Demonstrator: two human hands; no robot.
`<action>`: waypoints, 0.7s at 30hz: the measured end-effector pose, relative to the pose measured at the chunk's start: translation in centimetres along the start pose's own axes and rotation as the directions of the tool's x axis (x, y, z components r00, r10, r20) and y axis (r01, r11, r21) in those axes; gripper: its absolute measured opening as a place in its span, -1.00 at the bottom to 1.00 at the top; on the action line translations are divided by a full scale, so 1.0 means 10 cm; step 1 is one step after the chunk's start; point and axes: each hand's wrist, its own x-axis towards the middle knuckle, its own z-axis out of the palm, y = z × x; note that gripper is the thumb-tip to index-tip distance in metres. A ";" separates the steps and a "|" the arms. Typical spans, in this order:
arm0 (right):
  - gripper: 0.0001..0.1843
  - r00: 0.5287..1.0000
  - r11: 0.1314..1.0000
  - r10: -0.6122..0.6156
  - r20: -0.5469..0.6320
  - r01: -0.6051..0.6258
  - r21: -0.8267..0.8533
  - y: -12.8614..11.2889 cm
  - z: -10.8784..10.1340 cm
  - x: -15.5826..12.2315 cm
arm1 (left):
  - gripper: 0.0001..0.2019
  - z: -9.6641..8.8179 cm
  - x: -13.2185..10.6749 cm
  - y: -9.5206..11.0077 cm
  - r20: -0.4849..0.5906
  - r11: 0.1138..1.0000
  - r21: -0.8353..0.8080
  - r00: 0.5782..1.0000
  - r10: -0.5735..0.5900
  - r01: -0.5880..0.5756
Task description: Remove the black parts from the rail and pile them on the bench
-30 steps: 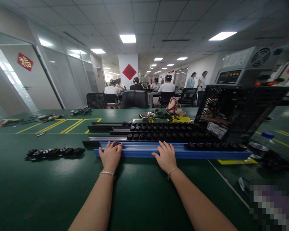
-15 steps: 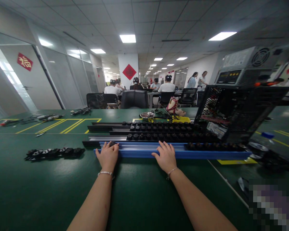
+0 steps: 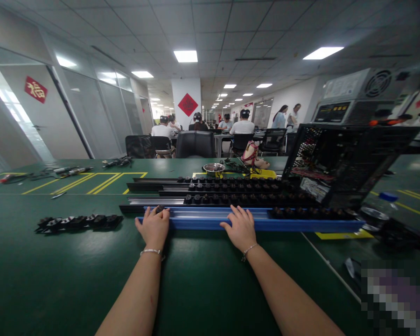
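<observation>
A long blue track rail [image 3: 196, 224] with a silvery channel lies across the table in front of me. At its left end my left hand [image 3: 154, 228] is closed on a small black socket module [image 3: 160, 209], thumb and fingers around it; the hand partly hides it. My right hand [image 3: 241, 226] rests over the middle of the rail, fingers across the top and thumb along the near side. Several black socket modules [image 3: 301, 213] sit in the rail's right part. Left of the rail lies a row of loose black modules [image 3: 80, 222] on the table.
Behind the blue rail stand black rails [image 3: 136, 208] filled with modules. An open computer case [image 3: 350, 158] carries power supplies [image 3: 357, 95] at right. A metal bowl [image 3: 214, 168], bottle [image 3: 381, 207] and cables [image 3: 68, 171] lie about the green table [image 3: 203, 284]. People sit farther back.
My left hand has shifted slightly to the left along with the socket module. My right hand and the blue rail look the same.
</observation>
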 end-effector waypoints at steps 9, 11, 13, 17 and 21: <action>-0.74 1.000 1.000 0.002 -0.010 -0.001 0.009 0.00 0.01 0.00 | -0.64 -0.01 0.02 -0.06 -0.092 0.998 -0.009 0.994 -0.057 0.056; -0.74 1.000 1.000 0.001 -0.014 -0.001 0.011 0.00 0.01 0.00 | -0.64 -0.01 0.02 -0.07 -0.088 0.998 -0.014 0.994 -0.061 0.060; -0.75 1.000 1.000 0.000 -0.016 0.000 0.010 0.00 0.01 0.00 | -0.65 -0.01 0.03 -0.08 -0.090 0.998 -0.020 0.994 -0.066 0.064; -0.74 1.000 1.000 -0.006 -0.012 0.006 0.005 0.00 0.00 -0.01 | -0.64 -0.01 0.05 -0.10 -0.078 0.992 -0.050 0.990 -0.117 0.113; -0.75 1.000 1.000 -0.004 -0.006 0.004 0.005 -0.01 -0.02 -0.01 | -0.63 -0.01 0.07 -0.11 -0.064 0.992 -0.062 0.991 -0.118 0.114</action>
